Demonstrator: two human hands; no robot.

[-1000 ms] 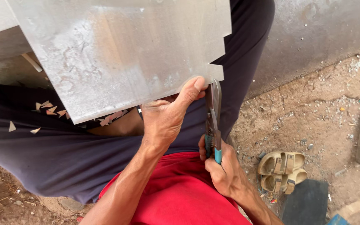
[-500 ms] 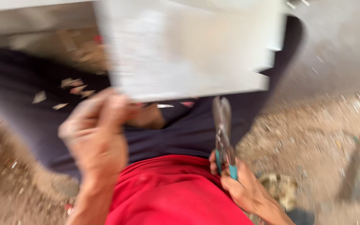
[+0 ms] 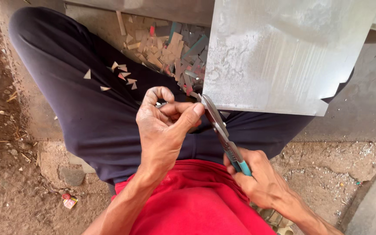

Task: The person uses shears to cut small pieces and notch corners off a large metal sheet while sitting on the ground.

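— Gripping what, exactly?
— The right hand (image 3: 257, 180) was closed round the teal handles of the tin snips (image 3: 223, 130), whose long axis ran up and left from it, blades at the lower left corner of the metal sheet (image 3: 279, 56).
— And the left hand (image 3: 166, 126)?
— Nearer that corner, just left of the blades, fingers curled, thumb toward them; holding anything, I couldn't tell. Offcuts (image 3: 170, 48) lay beyond it.

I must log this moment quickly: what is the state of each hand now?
Left hand: fingers curled, thumb at the corner of the metal sheet; a firm hold on it cannot be told.
Right hand: closed on the snips handles.
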